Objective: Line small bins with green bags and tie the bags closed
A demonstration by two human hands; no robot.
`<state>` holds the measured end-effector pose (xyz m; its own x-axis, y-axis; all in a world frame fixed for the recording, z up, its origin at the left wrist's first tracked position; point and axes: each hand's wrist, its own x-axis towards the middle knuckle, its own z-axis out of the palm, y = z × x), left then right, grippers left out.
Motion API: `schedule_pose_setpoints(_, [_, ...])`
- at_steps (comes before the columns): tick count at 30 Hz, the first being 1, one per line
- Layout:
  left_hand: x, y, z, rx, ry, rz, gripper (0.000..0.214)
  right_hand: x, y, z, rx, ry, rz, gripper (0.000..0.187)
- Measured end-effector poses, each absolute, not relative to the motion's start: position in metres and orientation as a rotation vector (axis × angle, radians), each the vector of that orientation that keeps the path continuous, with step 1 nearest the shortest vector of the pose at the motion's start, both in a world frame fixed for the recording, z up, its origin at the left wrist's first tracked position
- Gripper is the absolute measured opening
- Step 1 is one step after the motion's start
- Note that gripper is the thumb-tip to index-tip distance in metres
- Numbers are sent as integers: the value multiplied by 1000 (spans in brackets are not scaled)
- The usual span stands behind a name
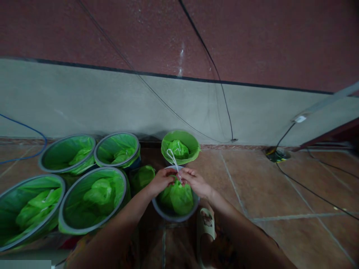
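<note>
A small grey bin [168, 213] stands on the floor right in front of me with a green plastic bag [179, 198] bunched inside it. My left hand [161, 182] and my right hand [195, 182] meet over the bag's neck, both with fingers closed. Between them they pinch a white drawstring [173, 160] that loops up from the bag. Just behind stands a green-lined bin [181, 147] with another tied green bag in it.
Several grey bins lined with green bags stand at the left [92, 198], [117, 149], [67, 153], [28, 209]. A loose green bag [143, 176] lies between them. A sandalled foot [206, 222] is beside the bin. Cables run down the wall [221, 93] and across the tiled floor [308, 190].
</note>
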<state>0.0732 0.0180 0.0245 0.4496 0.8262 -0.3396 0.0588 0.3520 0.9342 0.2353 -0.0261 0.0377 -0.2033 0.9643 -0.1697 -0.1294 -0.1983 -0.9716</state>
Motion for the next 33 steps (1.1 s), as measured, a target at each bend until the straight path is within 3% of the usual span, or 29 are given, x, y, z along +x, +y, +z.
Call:
schedule_pose_setpoints(2, [78, 12, 22, 1199, 910, 556, 9, 238, -26, 39, -1128, -1121, 1537, 40])
schedule_pose_setpoints(7, [88, 7, 21, 1219, 904, 582, 24, 241, -27, 47, -1141, -1019, 1549, 40])
schedule_pose_setpoints(15, [86, 5, 24, 689, 970, 903, 27, 251, -19, 44, -1431, -712, 1261, 43])
schedule_pose_setpoints(22, [90, 6, 17, 1148, 1104, 832, 20, 243, -28, 56, -1558, -1505, 730, 36])
schedule_pose_setpoints(29, [88, -1, 21, 1510, 814, 591, 13, 241, -26, 56, -1536, -1568, 942, 31])
schedule_pose_setpoints(33, [85, 4, 23, 1432, 971, 616, 24, 246, -25, 41, -1618, -1533, 1081, 29])
